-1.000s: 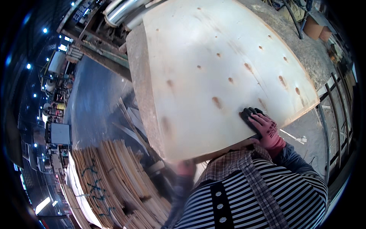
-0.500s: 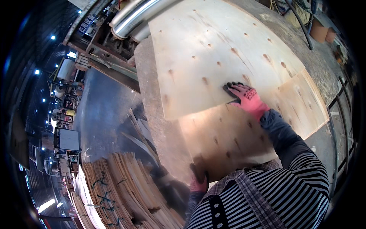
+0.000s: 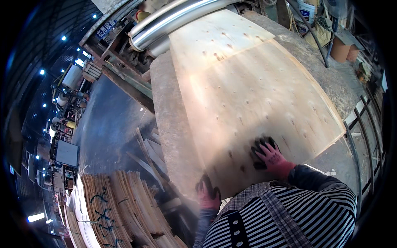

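A thin wood veneer sheet [image 3: 248,99], pale with small knots, lies on the worn table in front of me. My right hand [image 3: 272,160], in a pink and black glove, rests on its near part with fingers spread. My left hand [image 3: 209,195], gloved alike, is at the sheet's near left corner with thumb and fingers apart; whether it touches the edge is hard to tell. Beyond, a second, paler veneer sheet [image 3: 198,39] meets the near one along a slanting line. Its far end reaches the shiny metal rollers [image 3: 178,22].
The table's bare stone-like surface [image 3: 167,107] shows along the left. A tall stack of veneer sheets [image 3: 124,202] stands at lower left, with wood strips [image 3: 149,157] on the floor beside it. Metal rails [image 3: 370,128] run at the right; a bucket [image 3: 306,12] sits at far right.
The paler sheet has moved away toward the rollers, uncovering more of the near sheet. My right hand has come back toward my body. My left hand has shifted slightly left.
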Demonstrator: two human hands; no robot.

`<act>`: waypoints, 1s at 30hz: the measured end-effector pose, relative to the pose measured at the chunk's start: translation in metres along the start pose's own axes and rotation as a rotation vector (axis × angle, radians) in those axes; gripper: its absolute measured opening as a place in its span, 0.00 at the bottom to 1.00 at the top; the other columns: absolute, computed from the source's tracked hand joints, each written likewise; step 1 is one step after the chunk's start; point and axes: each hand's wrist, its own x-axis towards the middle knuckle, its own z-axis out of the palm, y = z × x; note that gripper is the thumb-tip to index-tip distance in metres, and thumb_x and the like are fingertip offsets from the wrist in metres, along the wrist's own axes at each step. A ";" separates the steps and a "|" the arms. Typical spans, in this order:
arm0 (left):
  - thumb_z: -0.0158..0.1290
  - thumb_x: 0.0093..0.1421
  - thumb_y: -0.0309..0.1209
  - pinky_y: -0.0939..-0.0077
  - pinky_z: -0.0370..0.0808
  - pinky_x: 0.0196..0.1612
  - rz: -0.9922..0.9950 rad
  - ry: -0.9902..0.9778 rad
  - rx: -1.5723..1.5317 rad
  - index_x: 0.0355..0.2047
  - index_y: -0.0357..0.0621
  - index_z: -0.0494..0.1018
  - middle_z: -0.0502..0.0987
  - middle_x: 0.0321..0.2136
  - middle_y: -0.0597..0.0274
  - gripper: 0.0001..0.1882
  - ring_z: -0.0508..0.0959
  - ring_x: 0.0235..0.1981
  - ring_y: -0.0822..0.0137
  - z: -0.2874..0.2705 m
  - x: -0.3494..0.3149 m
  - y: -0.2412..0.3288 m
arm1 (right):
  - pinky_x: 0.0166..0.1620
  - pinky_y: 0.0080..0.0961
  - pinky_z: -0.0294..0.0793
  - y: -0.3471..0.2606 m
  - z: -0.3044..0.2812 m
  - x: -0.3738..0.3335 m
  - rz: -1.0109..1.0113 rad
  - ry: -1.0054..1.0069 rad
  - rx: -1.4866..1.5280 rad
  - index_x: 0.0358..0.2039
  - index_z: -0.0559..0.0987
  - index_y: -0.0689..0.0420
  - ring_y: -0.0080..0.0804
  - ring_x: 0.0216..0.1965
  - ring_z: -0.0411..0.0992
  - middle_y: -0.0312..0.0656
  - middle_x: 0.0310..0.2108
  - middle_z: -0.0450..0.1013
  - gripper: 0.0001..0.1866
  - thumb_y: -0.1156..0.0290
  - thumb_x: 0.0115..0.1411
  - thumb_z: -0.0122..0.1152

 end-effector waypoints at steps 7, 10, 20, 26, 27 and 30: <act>0.41 0.47 0.12 0.76 0.60 0.51 -0.057 0.133 -1.166 0.56 0.37 0.49 0.62 0.51 0.51 0.33 0.62 0.53 0.64 -0.036 0.004 0.059 | 0.59 0.52 0.35 -0.001 0.026 -0.067 -0.141 0.080 -0.189 0.50 0.64 0.59 0.48 0.56 0.50 0.53 0.52 0.56 0.37 0.55 0.39 0.57; 0.41 0.47 0.11 0.76 0.63 0.49 0.015 0.194 -1.099 0.56 0.36 0.49 0.66 0.48 0.51 0.34 0.67 0.48 0.64 -0.078 0.002 0.074 | 0.59 0.51 0.38 -0.020 -0.016 -0.067 -0.132 0.072 -0.058 0.49 0.64 0.59 0.49 0.55 0.51 0.54 0.51 0.57 0.35 0.56 0.38 0.57; 0.46 0.55 0.38 0.65 0.52 0.57 -0.090 0.154 -0.169 0.53 0.34 0.54 0.58 0.52 0.41 0.29 0.56 0.56 0.52 0.009 -0.004 -0.027 | 0.52 0.38 0.60 -0.007 -0.050 -0.043 0.013 0.300 0.152 0.49 0.65 0.55 0.45 0.48 0.62 0.48 0.47 0.64 0.34 0.54 0.42 0.59; 0.45 0.56 0.40 0.66 0.54 0.56 -0.285 -0.022 -0.294 0.57 0.35 0.41 0.51 0.56 0.42 0.36 0.55 0.56 0.50 0.053 -0.004 -0.041 | 0.49 0.37 0.64 0.030 -0.057 0.021 -0.082 0.376 0.045 0.49 0.65 0.55 0.46 0.45 0.65 0.49 0.46 0.66 0.33 0.54 0.42 0.58; 0.44 0.56 0.40 0.66 0.54 0.56 -0.304 -0.022 -0.319 0.57 0.35 0.42 0.51 0.56 0.42 0.35 0.54 0.56 0.49 0.041 -0.002 -0.024 | 0.49 0.37 0.64 0.037 -0.056 0.030 -0.090 0.378 0.055 0.49 0.65 0.55 0.46 0.45 0.65 0.49 0.46 0.66 0.33 0.54 0.43 0.58; 0.44 0.56 0.34 0.65 0.56 0.54 -0.187 0.007 -0.320 0.57 0.34 0.41 0.52 0.55 0.42 0.34 0.57 0.54 0.49 0.049 -0.009 -0.053 | 0.50 0.37 0.63 0.049 -0.052 0.060 -0.103 0.374 0.112 0.49 0.65 0.55 0.46 0.46 0.65 0.49 0.46 0.65 0.32 0.56 0.44 0.58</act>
